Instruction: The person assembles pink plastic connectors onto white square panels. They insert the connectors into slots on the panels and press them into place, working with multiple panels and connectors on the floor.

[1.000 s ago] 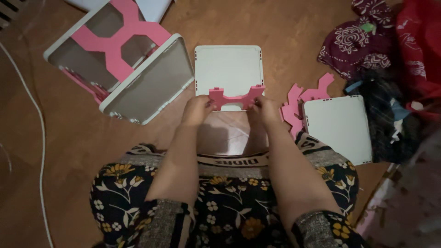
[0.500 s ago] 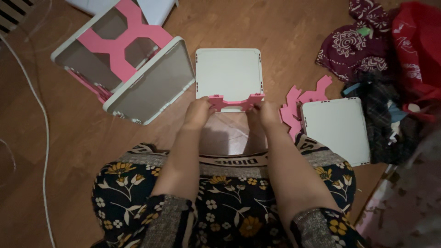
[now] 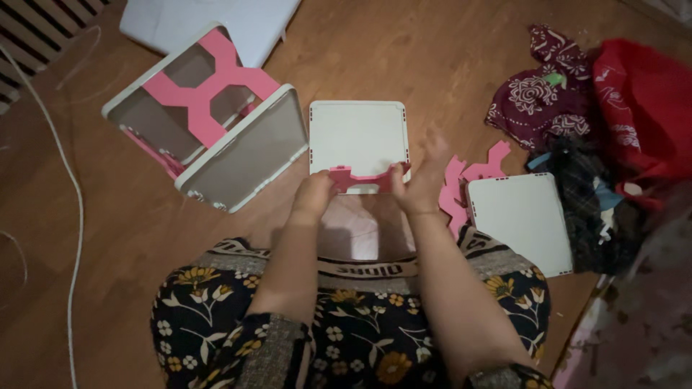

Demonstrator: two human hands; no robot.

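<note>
Best to keep the pink connector (image 3: 362, 179) level along the near edge of the white panel (image 3: 358, 137) and press both ends evenly, so that the tabs enter the slots without bending. Left hand (image 3: 311, 196) closed on the left end of the connector, grip clenched around it. Right hand (image 3: 422, 184) pinching the right end with thumb, other fingers lifted and spread. Panel flat on the wooden floor (image 3: 432, 65), about the middle, between the half-built pink-and-white box (image 3: 209, 119) and a second white panel (image 3: 520, 220) toward the right edge.
</note>
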